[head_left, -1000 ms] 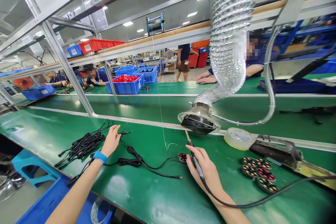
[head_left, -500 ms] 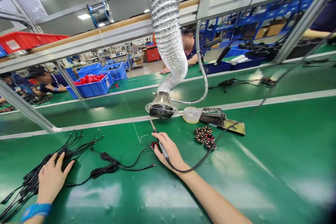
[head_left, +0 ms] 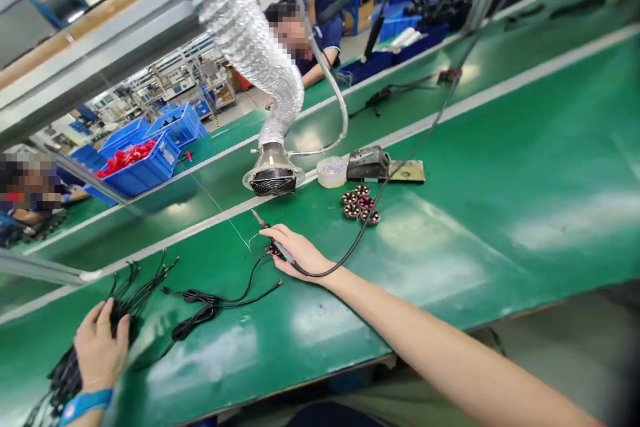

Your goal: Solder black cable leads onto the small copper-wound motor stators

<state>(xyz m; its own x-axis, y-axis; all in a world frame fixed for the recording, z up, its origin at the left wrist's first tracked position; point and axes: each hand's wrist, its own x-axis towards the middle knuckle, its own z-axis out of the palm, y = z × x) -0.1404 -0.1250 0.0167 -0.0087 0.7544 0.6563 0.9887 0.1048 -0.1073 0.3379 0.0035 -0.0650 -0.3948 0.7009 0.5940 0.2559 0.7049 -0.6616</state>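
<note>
My right hand point(head_left: 304, 252) is closed round the grip of a soldering iron point(head_left: 284, 251), whose tip points up and left toward the fan. Just beside its fingers lies a small round motor stator point(head_left: 273, 249) with red windings, joined to the end of a black cable point(head_left: 193, 325) tied in loops. Over at the left, my left hand point(head_left: 101, 345) rests on a bundle of black cables point(head_left: 65, 367), fingers stretched over it and thumb apart. Its fingertips are partly lost among the cables. Thin solder wire point(head_left: 235, 229) hangs down near the iron.
A fume duct point(head_left: 273, 103) with a fan point(head_left: 273, 183) hangs above the green bench point(head_left: 320, 347). Behind the right hand are several stators point(head_left: 361, 203), a tape roll point(head_left: 332, 172) and an iron stand point(head_left: 369, 165). Blue bins point(head_left: 145, 170) and co-workers point(head_left: 295, 40) are beyond.
The view has tilted and shifted, bringing the bench's front edge into sight. My left hand's fingers have drawn closer together over the cables. My right hand keeps the soldering iron beside the stator.
</note>
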